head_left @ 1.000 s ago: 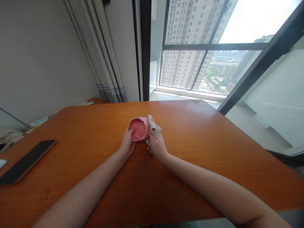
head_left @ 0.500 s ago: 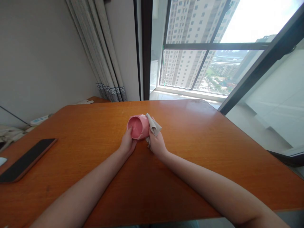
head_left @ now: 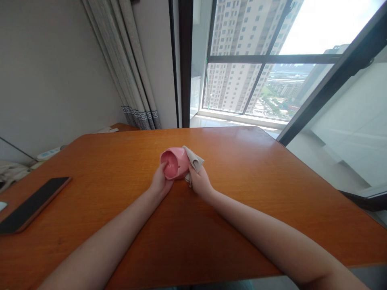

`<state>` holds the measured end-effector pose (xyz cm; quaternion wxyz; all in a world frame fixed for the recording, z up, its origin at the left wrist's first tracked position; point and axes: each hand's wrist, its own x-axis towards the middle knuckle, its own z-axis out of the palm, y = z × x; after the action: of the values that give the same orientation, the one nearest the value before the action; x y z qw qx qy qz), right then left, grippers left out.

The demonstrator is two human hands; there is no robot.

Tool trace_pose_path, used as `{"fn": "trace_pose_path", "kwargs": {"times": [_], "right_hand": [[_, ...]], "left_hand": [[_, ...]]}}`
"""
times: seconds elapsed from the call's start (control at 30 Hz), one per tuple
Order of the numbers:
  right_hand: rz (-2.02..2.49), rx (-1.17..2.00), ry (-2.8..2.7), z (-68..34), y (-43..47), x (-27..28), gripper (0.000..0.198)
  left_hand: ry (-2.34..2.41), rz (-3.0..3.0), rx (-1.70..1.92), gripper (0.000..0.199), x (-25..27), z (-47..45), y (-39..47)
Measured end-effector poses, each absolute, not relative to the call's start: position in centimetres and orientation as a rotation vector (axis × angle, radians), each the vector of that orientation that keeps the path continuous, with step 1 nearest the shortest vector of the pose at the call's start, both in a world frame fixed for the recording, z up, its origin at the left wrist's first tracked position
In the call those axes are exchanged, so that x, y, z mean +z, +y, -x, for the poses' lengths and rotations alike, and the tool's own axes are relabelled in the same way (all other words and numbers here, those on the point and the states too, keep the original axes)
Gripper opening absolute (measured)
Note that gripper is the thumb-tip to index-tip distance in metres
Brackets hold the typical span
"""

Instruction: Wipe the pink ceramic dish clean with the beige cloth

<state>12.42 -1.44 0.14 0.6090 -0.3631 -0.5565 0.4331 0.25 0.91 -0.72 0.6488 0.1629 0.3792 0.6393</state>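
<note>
A pink, rounded pot-like container [head_left: 182, 161] is tipped on its side above the middle of the table, its wide mouth facing left and toward me. My left hand [head_left: 161, 179] grips its rim, with the thumb inside the mouth and the other fingers underneath. In my right hand [head_left: 199, 179] is a light grey cloth [head_left: 195, 159], folded over and pressed against the container's right end. The fingers of that hand are partly hidden behind the cloth and the container.
The brown wooden table [head_left: 242, 169] spreads all around my arms. A long black pad with a brown edge [head_left: 36, 204] lies at the left, beside a white object [head_left: 2, 206] cut off by the frame. Behind stand a grey curtain [head_left: 133, 60] and a large window [head_left: 242, 88].
The container has shifted slightly left and turned a little in my left hand. My right hand and the cloth have followed slightly to the left.
</note>
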Motion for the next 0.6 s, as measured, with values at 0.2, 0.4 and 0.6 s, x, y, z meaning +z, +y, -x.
{"fn": "trace_pose_path", "kwargs": {"times": [0.2, 0.4, 0.6], "right_hand": [[0.805, 0.861, -1.355, -15.0, -0.1, 1.6, 0.037], [0.819, 0.998, -1.293, -14.7, 0.6, 1.2, 0.038], [0.954, 1.21, -1.195, -14.6, 1.6, -0.8, 0.043]], "left_hand": [[0.937, -0.657, 1.327, 0.031, -0.7, -1.3, 0.2], [0.994, -0.631, 1.461, 0.019, -1.5, -1.1, 0.6], [0.956, -0.428, 1.547, 0.019, -0.7, -0.7, 0.4]]}}
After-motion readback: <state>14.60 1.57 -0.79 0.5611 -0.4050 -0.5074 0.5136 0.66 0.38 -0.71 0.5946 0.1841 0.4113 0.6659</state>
